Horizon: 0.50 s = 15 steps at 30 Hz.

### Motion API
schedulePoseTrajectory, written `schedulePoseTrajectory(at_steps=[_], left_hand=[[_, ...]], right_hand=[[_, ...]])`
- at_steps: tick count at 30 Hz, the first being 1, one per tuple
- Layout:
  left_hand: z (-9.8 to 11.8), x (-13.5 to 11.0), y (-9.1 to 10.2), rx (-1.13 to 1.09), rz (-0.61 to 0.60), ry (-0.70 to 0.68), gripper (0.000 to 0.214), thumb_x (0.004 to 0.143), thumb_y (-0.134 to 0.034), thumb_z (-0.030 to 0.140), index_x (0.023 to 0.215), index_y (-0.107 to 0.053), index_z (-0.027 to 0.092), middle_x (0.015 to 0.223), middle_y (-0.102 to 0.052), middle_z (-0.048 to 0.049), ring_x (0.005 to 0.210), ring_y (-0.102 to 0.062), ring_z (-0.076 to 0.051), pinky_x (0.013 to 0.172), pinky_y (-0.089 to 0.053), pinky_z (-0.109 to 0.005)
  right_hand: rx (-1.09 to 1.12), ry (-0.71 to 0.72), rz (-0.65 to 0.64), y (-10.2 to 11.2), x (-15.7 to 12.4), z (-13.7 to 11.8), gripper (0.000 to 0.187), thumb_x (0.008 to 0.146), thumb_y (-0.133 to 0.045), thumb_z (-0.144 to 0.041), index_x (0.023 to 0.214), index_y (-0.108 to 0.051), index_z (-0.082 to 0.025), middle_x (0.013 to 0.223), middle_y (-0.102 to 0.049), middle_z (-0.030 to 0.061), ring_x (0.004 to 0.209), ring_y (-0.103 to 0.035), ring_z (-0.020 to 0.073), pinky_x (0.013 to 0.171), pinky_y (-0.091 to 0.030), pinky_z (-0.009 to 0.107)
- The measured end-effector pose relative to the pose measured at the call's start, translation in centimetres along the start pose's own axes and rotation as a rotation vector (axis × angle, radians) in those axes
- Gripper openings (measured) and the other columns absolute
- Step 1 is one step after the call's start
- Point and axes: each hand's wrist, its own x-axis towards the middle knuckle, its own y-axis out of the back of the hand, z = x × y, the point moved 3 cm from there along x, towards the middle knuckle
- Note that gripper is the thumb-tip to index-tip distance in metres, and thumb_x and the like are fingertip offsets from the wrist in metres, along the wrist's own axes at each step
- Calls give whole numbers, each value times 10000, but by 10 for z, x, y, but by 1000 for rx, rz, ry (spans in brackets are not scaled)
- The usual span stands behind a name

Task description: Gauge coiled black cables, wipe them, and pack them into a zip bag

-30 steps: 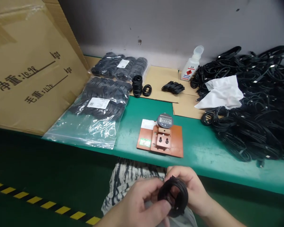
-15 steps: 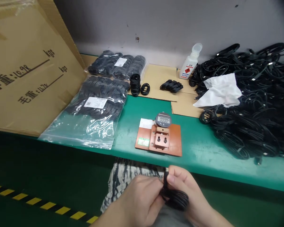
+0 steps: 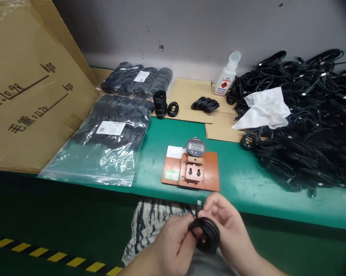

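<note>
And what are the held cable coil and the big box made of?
Cable coil: probably black rubber or soft plastic, faintly glossy, bent in smooth loops; its plug tip looks metallic, pale and shiny. Box: matte brown, likely cardboard, judging by its papery panel.

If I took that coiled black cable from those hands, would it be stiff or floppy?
The coil would probably flex but spring a little, since its loops curve smoothly. Its plug is likely rigid, given the straight body and metal tip.
</note>
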Motion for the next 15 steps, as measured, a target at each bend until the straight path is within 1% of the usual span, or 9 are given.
schedulePoseTrajectory(at_steps=[2, 4, 5, 6, 8, 9, 10, 12, 15], left_hand=[[-1, -1, -1, 7, 25, 5, 239, 1022, -343, 228, 800, -433, 222, 628, -487, 7, 534, -501, -146, 518, -333, -270], [-1, -1, -2, -5, 40, 12, 253, 1032, -332, 235, 811, -455, 217, 656, -514, -3, 564, -519, -153, 536, -345, -274], [-2, -2, -2, -17, 45, 17, 258, 1037, -328, 241, 819, -463, 216, 672, -525, -8, 580, -526, -156, 547, -351, -275], [-2, -1, -2, -32, 47, 22, 262, 1042, -324, 252, 825, -467, 215, 680, -526, -8, 589, -525, -157, 554, -354, -276], [-4, 0, -1, -53, 52, 39, 287, 1053, -308, 283, 818, -458, 215, 678, -504, -3, 589, -506, -156, 559, -349, -278], [-5, 2, 0, -52, 55, 49, 304, 1057, -299, 302, 808, -448, 215, 672, -485, 1, 583, -491, -154, 559, -342, -279], [-8, 3, 1, -46, 55, 62, 319, 1061, -291, 322, 799, -439, 216, 669, -468, 5, 582, -477, -154, 561, -336, -282], [-13, 8, 3, -31, 47, 88, 337, 1065, -283, 353, 796, -432, 216, 673, -453, 8, 584, -456, -154, 568, -325, -285], [-22, 15, 6, -22, 23, 108, 329, 1066, -289, 355, 806, -434, 216, 671, -442, 16, 575, -426, -149, 563, -302, -285]], right_hand=[[-123, 151, -6, 0, 1, -8, 183, 871, -769, -343, 823, -645, -217, 615, -605, -39, 503, -532, 95, 484, -442, 184], [-326, 381, -53, 2, 2, -16, 31, 908, -714, -260, 896, -701, -233, 661, -670, -5, 551, -607, 134, 527, -487, 226], [-445, 517, -100, 3, 3, -20, 63, 924, -675, -216, 964, -717, -239, 681, -689, 10, 562, -620, 149, 538, -489, 246], [-563, 661, -156, 4, 4, -22, 154, 937, -629, -179, 1050, -716, -237, 682, -690, 21, 556, -614, 158, 534, -475, 264], [-771, 913, -270, 7, 6, -22, 306, 949, -538, -138, 1222, -666, -194, 637, -643, 28, 511, -550, 168, 499, -400, 293], [-858, 1000, -314, 10, 8, -21, 359, 945, -512, -134, 1284, -628, -159, 608, -605, 24, 492, -509, 172, 484, -352, 303], [-935, 1062, -343, 12, 11, -20, 396, 938, -501, -134, 1321, -597, -128, 586, -568, 17, 484, -481, 177, 481, -314, 311], [-1057, 1119, -346, 15, 18, -20, 406, 925, -503, -138, 1323, -582, -112, 571, -531, 5, 491, -465, 183, 492, -285, 319], [-1121, 1130, -309, 16, 28, -23, 275, 935, -498, -144, 1169, -642, -143, 556, -522, -6, 486, -464, 176, 496, -285, 317]])
